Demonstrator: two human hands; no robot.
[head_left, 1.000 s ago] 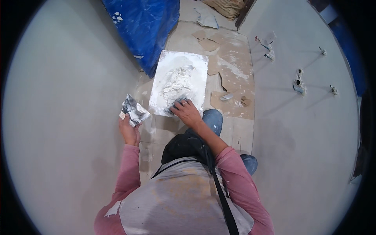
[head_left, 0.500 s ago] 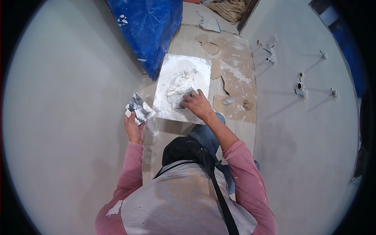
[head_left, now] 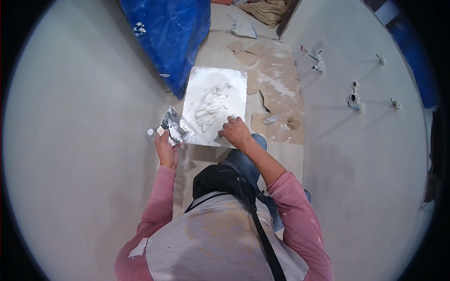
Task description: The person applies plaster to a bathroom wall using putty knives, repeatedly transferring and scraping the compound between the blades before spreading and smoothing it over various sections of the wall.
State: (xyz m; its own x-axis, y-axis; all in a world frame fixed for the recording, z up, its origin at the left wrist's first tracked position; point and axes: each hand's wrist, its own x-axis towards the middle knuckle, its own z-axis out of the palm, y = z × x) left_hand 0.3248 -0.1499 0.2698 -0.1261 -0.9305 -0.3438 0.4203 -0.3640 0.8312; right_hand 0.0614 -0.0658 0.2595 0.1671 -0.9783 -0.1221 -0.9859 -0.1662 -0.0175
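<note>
A white board (head_left: 193,77) in front of me carries a low, lumpy heap of white plaster (head_left: 211,105). My right hand (head_left: 236,132) is at the board's near right edge, fingers closed on a thin grey scraper (head_left: 219,137) mostly hidden under them. Left of the board, my left hand (head_left: 165,149) grips a shiny, silvery angular piece (head_left: 173,125) with dark and white patches; its exact kind is unclear. A small round white part (head_left: 150,132) shows beside those fingers. The silvery piece's right end overlaps the board's left edge.
A blue tarp (head_left: 168,37) hangs beyond the board at left. Torn brown cardboard (head_left: 281,93) covers the floor at right, with scraps on it. Pipe stubs (head_left: 355,105) jut from the right wall. My jeans-clad knee (head_left: 243,161) is beneath the board's near edge.
My right hand has drawn the scraper toward me, off the heap to the near edge. The heap looks flatter. My left hand has come slightly right, closer to the board.
</note>
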